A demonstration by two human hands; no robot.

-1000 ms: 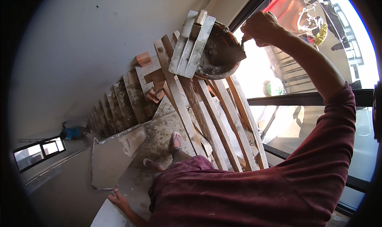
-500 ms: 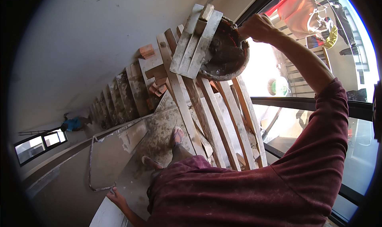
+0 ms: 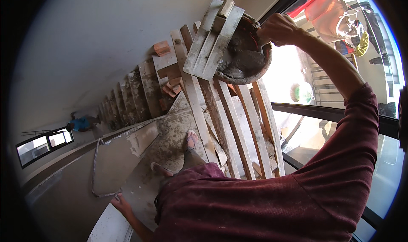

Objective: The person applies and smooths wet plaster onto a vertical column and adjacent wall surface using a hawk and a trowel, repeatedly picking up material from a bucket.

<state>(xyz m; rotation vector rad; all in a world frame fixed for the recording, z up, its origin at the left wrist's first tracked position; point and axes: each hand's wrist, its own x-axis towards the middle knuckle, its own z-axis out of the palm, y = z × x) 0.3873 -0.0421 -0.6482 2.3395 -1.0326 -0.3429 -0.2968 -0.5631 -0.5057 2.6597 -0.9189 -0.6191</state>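
Note:
My right hand (image 3: 280,29) is closed at the rim of a round bucket (image 3: 267,63) at the upper middle. What its fingers grip is hidden. Wet grey mortar (image 3: 244,63) lies inside the bucket. A grey plastering float (image 3: 212,40) with a wooden handle leans across the bucket's left side. Under the bucket run several rough wooden planks (image 3: 238,127). At lower left my left hand (image 3: 121,203) is closed round the end of a thin bent bar (image 3: 94,170), which is spotted with white.
Mortar-stained stairs (image 3: 136,91) descend at left, beside loose red bricks (image 3: 161,48). A person in blue (image 3: 79,123) is far below. My sandalled foot (image 3: 191,139) stands on the landing (image 3: 172,129). A window frame (image 3: 314,110) borders the right; a white board (image 3: 110,225) lies lower left.
The view has shifted slightly. More of the grey mortar shows in the bucket. Both hands stay at the same places, at the bucket's rim and on the bent bar.

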